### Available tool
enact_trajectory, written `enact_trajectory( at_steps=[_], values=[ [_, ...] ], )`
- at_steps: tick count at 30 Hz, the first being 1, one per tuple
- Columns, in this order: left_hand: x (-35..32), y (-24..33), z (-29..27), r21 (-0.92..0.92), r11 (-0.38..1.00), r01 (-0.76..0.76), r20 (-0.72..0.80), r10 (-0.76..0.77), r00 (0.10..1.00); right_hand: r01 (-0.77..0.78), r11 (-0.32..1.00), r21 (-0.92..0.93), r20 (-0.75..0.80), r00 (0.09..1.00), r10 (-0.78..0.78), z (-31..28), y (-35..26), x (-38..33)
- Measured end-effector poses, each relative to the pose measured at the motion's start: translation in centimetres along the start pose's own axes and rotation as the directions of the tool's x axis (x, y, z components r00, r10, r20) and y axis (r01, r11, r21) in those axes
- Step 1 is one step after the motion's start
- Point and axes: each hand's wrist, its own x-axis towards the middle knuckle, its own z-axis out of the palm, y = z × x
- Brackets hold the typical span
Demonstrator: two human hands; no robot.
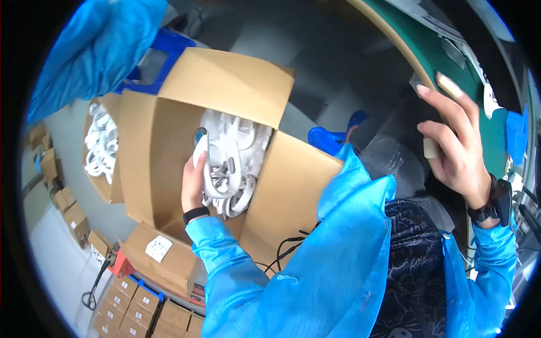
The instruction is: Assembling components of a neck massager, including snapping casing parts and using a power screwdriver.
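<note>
My left hand (193, 183) reaches into an open cardboard box (139, 163), its fingers closed around a white looped plastic device (201, 147). The device has a round dark end with a teal tint, which points up and away from my palm. Beneath it, several similar white plastic parts (252, 141) lie in a heap inside the box. My right hand (463, 149) is raised beside the curved edge of a green-topped table (403, 25), fingers spread and bent with nothing in them. Pale covers sit on some of its fingertips.
Another box of white parts (101, 143) stands to the left. A blue-sleeved person (96, 50) is at the upper left, by a blue plastic stool (163, 62). Stacked cartons (127, 307) fill the lower left. Black cables (280, 248) hang near my left arm.
</note>
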Motion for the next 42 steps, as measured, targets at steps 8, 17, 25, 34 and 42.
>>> enact_trajectory(
  at_steps=[8,17,25,34,42],
  values=[
    [-15.7,12.6,3.1,-0.456,0.829,-0.324,-0.098,0.315,0.944,0.173,0.959,0.225,-0.239,0.964,-0.118,0.6,0.2,-3.0],
    [-27.6,17.5,12.5,-0.380,0.500,-0.778,-0.100,0.814,0.572,0.401,0.614,0.680,-0.355,0.913,-0.203,-9.2,-8.6,-15.8],
    [-32.0,27.3,23.1,-0.555,0.819,-0.144,0.605,0.517,0.605,0.149,0.781,0.607,-0.287,0.957,0.040,-10.6,-8.6,-25.1],
    [-33.1,27.4,28.8,-0.695,0.717,0.048,0.706,0.669,0.231,-0.083,0.917,0.390,-0.227,0.956,0.183,-14.7,-8.2,-29.8],
    [-36.0,28.1,41.5,-0.338,0.677,-0.654,0.920,0.385,-0.076,-0.311,0.946,-0.095,-0.726,0.671,0.148,-11.3,-0.7,-29.8]
  ],
)
